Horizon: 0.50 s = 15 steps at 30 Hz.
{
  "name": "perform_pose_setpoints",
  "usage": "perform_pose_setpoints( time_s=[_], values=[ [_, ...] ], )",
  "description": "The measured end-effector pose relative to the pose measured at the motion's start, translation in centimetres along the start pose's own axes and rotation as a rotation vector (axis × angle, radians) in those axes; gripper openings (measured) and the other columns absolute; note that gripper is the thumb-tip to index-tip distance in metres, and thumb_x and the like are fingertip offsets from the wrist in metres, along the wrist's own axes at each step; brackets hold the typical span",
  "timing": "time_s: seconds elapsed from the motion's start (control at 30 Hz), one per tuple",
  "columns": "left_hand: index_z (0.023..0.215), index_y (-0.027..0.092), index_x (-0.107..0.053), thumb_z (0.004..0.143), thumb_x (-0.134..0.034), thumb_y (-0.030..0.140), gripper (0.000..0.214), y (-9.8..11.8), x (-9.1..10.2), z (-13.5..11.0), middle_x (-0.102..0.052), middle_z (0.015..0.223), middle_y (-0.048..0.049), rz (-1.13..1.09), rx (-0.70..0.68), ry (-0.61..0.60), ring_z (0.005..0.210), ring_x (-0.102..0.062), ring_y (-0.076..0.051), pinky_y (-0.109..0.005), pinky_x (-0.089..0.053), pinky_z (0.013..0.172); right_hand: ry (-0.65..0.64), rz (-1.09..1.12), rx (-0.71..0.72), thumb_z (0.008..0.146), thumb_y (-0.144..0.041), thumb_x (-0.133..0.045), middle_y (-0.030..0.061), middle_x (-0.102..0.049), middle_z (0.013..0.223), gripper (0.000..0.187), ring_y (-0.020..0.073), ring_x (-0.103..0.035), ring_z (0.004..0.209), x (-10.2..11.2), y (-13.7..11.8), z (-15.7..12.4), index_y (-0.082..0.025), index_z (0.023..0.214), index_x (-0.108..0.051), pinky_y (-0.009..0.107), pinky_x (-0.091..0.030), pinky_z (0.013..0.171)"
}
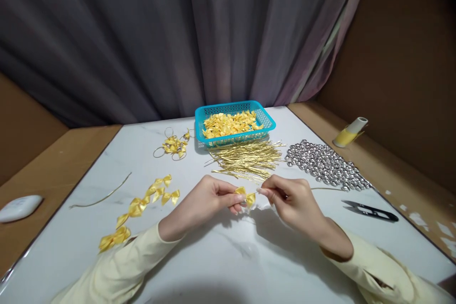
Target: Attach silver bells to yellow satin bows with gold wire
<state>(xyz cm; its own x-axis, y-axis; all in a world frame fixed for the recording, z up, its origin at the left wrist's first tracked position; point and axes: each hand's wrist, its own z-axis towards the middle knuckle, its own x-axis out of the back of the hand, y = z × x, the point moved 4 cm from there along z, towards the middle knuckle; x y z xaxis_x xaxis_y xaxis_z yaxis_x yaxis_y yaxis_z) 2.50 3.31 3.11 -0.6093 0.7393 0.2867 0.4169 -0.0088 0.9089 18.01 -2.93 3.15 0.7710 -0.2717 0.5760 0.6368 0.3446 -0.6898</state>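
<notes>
My left hand [221,197] pinches a small yellow ribbon bow [251,199] between thumb and fingers, over the middle of the table. A silver bead seems to sit at the bow's centre, partly behind the thumb. Just right of it, my right hand [285,197] is closed on a thin gold cord [326,189], whose free end sticks out to the right behind the hand. How the cord meets the bow is too small to make out. Beyond both hands lies a pile of gold cords [245,157]. Several loose yellow bows [137,207] are strewn left of my left hand.
A blue basket [271,124] of yellow bows stands at the back. Silver beads [324,164] are heaped on the right, with black thread snips [372,211] nearer. Bows with cord loops [175,146] lie back left, a single cord [103,196] at left. A ribbon spool [347,136] stands far right.
</notes>
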Motion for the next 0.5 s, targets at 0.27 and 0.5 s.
perform_pose_setpoints(
  time_s=[0.27,0.5],
  values=[
    [0.070,0.013,-0.070,0.076,-0.058,0.037,0.027,0.03,-0.07,0.09,-0.067,0.064,-0.0037,-0.038,-0.001,-0.034,0.064,-0.060,-0.016,-0.025,-0.046,0.065,0.034,0.005,0.005,0.082,-0.021,-0.050,-0.0028,-0.049,0.046,0.022,0.0068,-0.038,0.039,-0.05,-0.01,-0.17,-0.016,0.062,-0.055,0.019,-0.030,0.041],
    [0.072,0.013,-0.071,0.074,-0.063,0.033,0.022,0.01,-0.08,0.33,-0.066,0.063,-0.0030,-0.175,0.062,-0.070,0.060,-0.057,-0.012,-0.022,-0.044,0.063,0.093,0.078,-0.049,0.081,-0.019,-0.050,-0.0024,-0.051,0.048,0.020,0.0067,-0.039,0.040,-0.17,0.25,-0.51,-0.015,0.063,-0.055,0.019,-0.031,0.040]
  ],
)
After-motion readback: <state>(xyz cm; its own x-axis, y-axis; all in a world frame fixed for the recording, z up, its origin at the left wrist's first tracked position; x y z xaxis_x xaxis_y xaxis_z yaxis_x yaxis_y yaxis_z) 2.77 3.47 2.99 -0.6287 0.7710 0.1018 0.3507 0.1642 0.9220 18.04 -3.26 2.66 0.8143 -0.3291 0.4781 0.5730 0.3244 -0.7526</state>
